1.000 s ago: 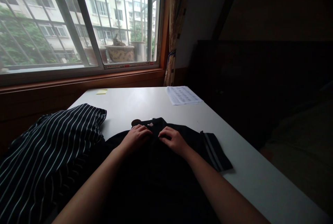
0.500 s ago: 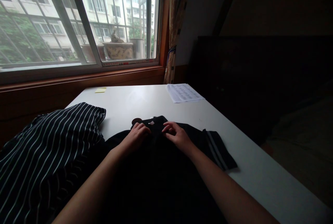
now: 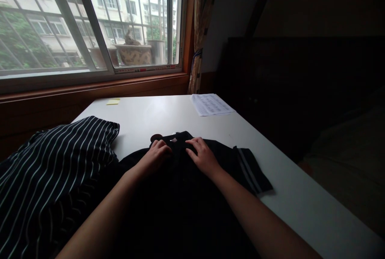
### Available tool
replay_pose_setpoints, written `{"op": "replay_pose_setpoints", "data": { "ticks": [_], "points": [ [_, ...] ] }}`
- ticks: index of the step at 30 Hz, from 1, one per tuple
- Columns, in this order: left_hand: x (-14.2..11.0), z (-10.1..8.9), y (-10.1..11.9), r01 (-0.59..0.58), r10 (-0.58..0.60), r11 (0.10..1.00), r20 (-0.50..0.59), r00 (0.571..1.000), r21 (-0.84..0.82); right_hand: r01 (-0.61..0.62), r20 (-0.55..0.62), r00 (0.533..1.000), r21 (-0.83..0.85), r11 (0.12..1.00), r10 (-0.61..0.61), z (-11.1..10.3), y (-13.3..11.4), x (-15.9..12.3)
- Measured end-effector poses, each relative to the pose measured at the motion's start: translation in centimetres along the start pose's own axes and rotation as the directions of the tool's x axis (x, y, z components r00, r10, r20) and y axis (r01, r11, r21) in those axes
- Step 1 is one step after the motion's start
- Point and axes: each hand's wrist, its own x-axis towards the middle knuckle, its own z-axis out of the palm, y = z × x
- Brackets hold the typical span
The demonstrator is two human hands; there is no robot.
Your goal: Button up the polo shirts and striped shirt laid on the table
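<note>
A black short-sleeved shirt (image 3: 180, 194) lies spread on the white table, its collar away from me and a small pale label (image 3: 173, 140) inside the neck. On the left side of the collar rests my left hand (image 3: 156, 152), its fingers curled down onto the cloth. My right hand (image 3: 203, 152) is at the right side of the collar, thumb and fingers apart, fingertips at the fabric. Two grey stripes cross the right sleeve (image 3: 252, 170). A dark round object (image 3: 156, 137) sits just beyond the collar, partly covered.
A black-and-white striped garment (image 3: 72, 162) is heaped at the left. Printed papers (image 3: 210, 104) lie at the far right of the white table (image 3: 150, 110), a yellow sticky note (image 3: 113, 101) at the far left. Beyond stand a barred window (image 3: 90, 22) and a tied curtain (image 3: 197, 62).
My right thumb and fingers have spread a little wider apart at the collar. The left hand stays on the shirt. The view has shifted slightly.
</note>
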Motion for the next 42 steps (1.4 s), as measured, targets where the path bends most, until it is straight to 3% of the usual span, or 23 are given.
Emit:
{"op": "replay_pose_setpoints", "data": {
  "ticks": [8,18,25,35,42],
  "points": [
    [0.3,-0.7,0.4,0.003,-0.002,0.993,0.008,1.0,-0.117,0.013,0.058,0.998,0.023,1.0,-0.015,-0.2,-0.3,0.1],
    [0.7,0.2,1.4,0.0,-0.001,0.989,-0.01,1.0,-0.148,0.111,0.083,0.989,0.099,0.989,-0.12,-0.6,-0.9,0.1],
    [0.5,0.1,1.4,0.035,-0.044,0.983,-0.044,0.998,-0.179,0.165,0.047,0.983,0.172,0.971,-0.175,-1.3,-1.2,0.1],
    [0.5,-0.3,2.1,0.005,-0.012,0.987,-0.042,0.999,-0.163,0.293,0.095,0.946,0.148,0.945,-0.308,-1.3,-2.3,-0.1],
    [0.5,-0.3,2.8,0.012,-0.019,0.989,-0.043,0.999,-0.145,0.281,0.099,0.948,0.174,0.944,-0.301,-1.1,-2.8,-0.2]
  ]
}}
